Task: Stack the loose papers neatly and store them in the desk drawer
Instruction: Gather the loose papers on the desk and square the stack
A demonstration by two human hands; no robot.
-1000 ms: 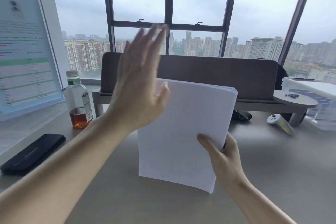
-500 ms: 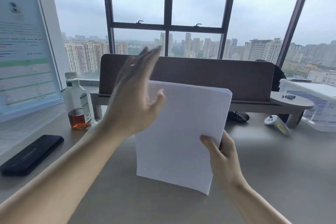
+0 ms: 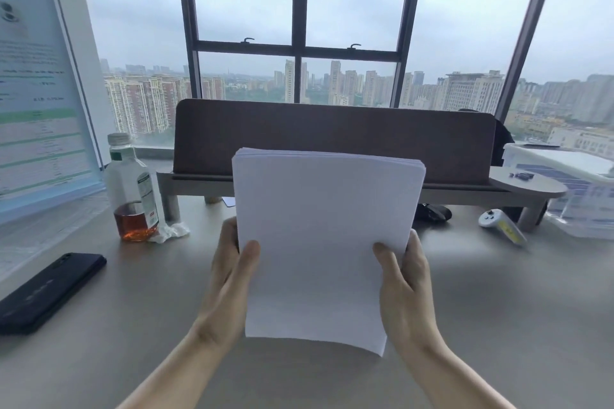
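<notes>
Above the desk (image 3: 498,325), the stack of white papers (image 3: 325,242) is held upright between the left hand (image 3: 229,279) and the right hand (image 3: 403,282), each clamped on one long side edge, with no drawer seen yet.

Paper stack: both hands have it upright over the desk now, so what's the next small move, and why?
Probably tap the paper stack's bottom edge down on the desk. The left hand and right hand grip its sides, but the top edges look slightly fanned and the bottom edge curves, with one corner lower. No drawer is in view yet, so squaring comes first.
</notes>
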